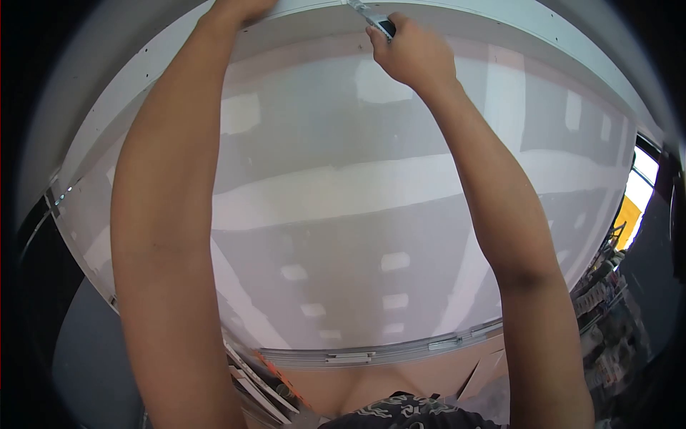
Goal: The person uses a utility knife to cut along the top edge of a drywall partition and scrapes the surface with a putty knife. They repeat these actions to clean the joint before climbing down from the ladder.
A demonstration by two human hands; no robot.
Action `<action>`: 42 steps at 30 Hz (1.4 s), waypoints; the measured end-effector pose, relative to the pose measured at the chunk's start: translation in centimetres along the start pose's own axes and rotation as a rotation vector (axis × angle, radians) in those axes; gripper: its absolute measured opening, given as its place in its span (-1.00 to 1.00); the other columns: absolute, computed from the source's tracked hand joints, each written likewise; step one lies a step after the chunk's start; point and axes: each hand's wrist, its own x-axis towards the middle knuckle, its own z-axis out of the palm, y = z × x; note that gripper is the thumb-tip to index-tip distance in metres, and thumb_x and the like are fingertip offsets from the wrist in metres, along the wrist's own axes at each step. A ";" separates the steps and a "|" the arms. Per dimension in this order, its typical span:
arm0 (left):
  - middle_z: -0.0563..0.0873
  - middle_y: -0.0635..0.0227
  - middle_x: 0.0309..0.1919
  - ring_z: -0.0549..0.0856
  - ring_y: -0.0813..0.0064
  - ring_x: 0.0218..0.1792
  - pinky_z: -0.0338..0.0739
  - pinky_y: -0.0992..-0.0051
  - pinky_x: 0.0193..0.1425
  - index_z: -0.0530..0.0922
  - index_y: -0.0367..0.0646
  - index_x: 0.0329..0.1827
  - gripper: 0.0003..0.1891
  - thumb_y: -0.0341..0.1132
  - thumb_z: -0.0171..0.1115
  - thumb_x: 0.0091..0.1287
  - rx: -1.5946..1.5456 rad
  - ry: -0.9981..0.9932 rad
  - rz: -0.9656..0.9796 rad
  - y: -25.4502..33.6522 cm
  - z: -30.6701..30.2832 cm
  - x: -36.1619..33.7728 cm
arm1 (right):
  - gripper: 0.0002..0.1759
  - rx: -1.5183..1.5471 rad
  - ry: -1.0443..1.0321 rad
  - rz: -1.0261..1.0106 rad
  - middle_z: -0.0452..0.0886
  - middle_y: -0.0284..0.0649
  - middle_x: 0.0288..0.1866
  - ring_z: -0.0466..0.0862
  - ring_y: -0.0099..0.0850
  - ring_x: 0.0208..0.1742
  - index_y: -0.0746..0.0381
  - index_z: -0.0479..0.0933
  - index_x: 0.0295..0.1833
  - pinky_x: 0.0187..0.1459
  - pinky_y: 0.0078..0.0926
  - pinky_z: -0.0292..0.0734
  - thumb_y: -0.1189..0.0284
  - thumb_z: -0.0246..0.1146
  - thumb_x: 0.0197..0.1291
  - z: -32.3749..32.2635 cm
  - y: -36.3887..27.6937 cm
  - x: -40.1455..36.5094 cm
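My right hand (416, 56) is closed around a slim silver-and-black hand tool (369, 16), angled up-left to the white painted ledge (443, 13), presumably for control along its edge. Left of it, my left hand (246, 7) is at the ledge, apparently bracing; its fingers are out of frame, grip undeterminable.

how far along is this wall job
Done, by the look of it: pale filler covers seams and spots across the wall panel. In hand: the right hand holds a bladed tool at the white top edge, the left hand beside it. Left, probably: that edge, where small dark marks show uncovered.
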 end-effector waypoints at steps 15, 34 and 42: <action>0.62 -0.03 0.29 0.58 0.04 0.34 0.46 0.08 0.48 0.55 -0.30 0.36 -0.51 -0.07 0.00 0.67 0.031 0.037 0.059 -0.8 0.2 0.7 | -0.54 -0.072 -0.014 -0.153 0.76 -0.09 -0.33 0.74 -0.01 -0.23 0.19 0.69 -0.03 -0.13 -0.05 0.61 -0.02 0.28 0.39 -2.0 2.8 2.1; 0.58 0.01 0.35 0.55 0.10 0.39 0.44 0.11 0.52 0.51 -0.32 0.40 -0.50 -0.07 0.02 0.66 0.011 0.017 -0.012 -0.1 0.2 0.6 | -0.58 -0.043 0.037 -0.229 0.76 -0.18 -0.39 0.76 -0.11 -0.28 0.13 0.71 0.03 -0.19 -0.10 0.65 0.01 0.26 0.38 0.2 1.8 2.5; 0.61 0.04 0.32 0.57 0.10 0.37 0.47 0.11 0.48 0.53 -0.28 0.38 -0.52 -0.06 0.00 0.67 -0.017 0.015 -0.003 0.2 0.0 0.3 | -0.57 -0.007 0.055 -0.116 0.77 -0.10 -0.34 0.77 -0.04 -0.23 0.17 0.68 -0.05 -0.14 -0.05 0.65 0.00 0.26 0.37 1.2 0.8 1.5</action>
